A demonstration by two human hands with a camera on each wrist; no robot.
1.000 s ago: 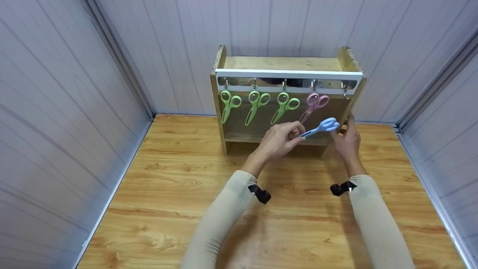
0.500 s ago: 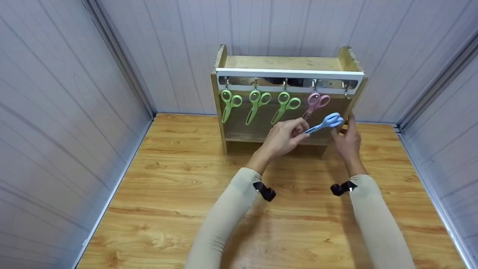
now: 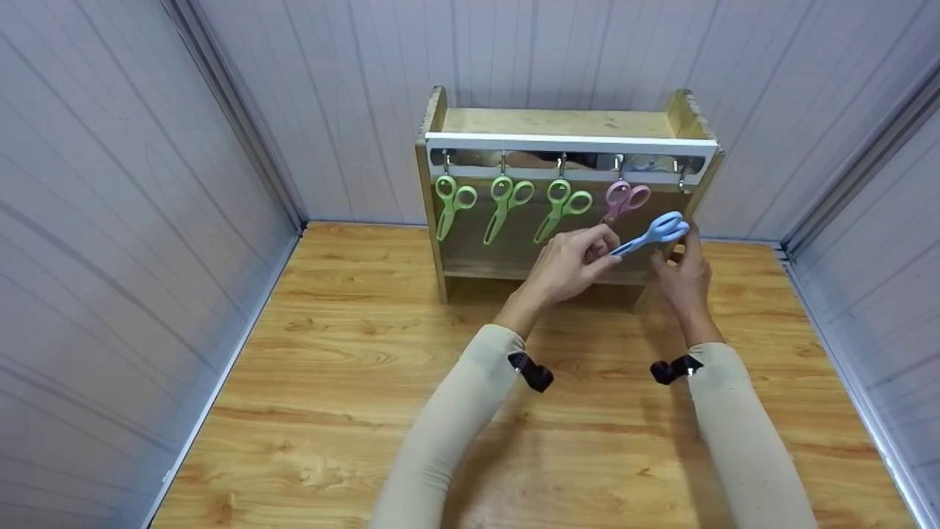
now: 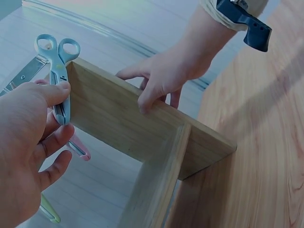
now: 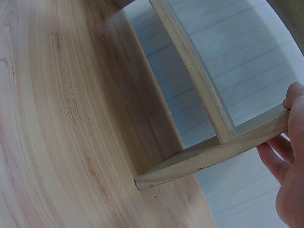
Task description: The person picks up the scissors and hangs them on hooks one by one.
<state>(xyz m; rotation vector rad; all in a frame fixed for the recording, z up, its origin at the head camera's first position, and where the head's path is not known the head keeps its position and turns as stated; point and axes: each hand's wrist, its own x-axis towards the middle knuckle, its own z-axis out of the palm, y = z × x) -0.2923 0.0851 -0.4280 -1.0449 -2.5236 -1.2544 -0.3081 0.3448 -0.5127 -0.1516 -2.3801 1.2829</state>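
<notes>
My left hand [image 3: 569, 266] pinches a pair of blue scissors [image 3: 664, 229] by the blade end between thumb and fingers. Their handle rings point up and right, a little below the rightmost metal hook [image 3: 683, 180]. In the left wrist view, the blue scissors [image 4: 58, 71] appear in front of the rack's side panel. My right hand [image 3: 684, 283] grips that panel [image 5: 213, 154], thumb on one face and fingers on the other. Pink scissors [image 3: 623, 211] hang on the neighbouring hook, their lower part hidden behind my left hand.
Three green scissors [image 3: 497, 220] hang from the other hooks along the white-edged rail [image 3: 569, 139]. The wooden rack [image 3: 558, 121] stands on the wood-grain tabletop [image 3: 330, 382], near the panelled back wall [image 3: 367, 110]. More panelled walls rise at both sides.
My left hand has moved right and upward with the blue scissors, bringing their handles closer to the rightmost hook. My right hand has stayed on the rack's side panel.
</notes>
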